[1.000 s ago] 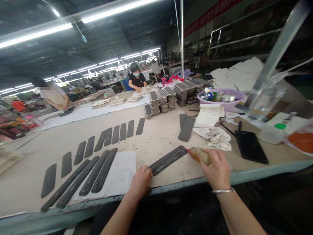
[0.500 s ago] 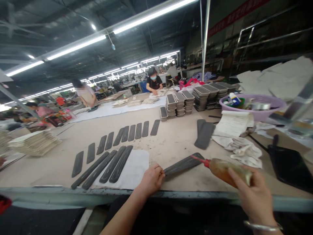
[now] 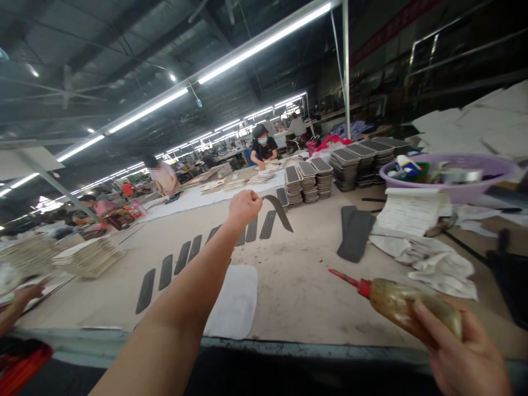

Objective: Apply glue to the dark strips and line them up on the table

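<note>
My left hand point(image 3: 245, 208) reaches out over the table, pinching one end of a dark grey strip point(image 3: 281, 212) that bends down to its right. Below it lies a row of similar flat dark pieces point(image 3: 165, 271), partly covered by my forearm. My right hand point(image 3: 470, 346) is wrapped round a squeeze bottle point(image 3: 398, 302) of brownish liquid. Its red nozzle points left, above the tabletop. A white sheet point(image 3: 237, 302) lies near the front edge, partly behind my left forearm.
Stacks of light-edged dark pads point(image 3: 307, 179) stand at the back. Two dark strips point(image 3: 355, 234) overlap on the right, near a crumpled cloth point(image 3: 437, 264), a paper pad point(image 3: 412, 212) and a purple basin point(image 3: 454, 190). Another person's hand point(image 3: 31, 291) shows at left; co-workers sit farther back.
My left hand has lifted the dark strip off the near table and carried it forward to the row. The bottle has moved slightly right and down in view, away from the strip.
</note>
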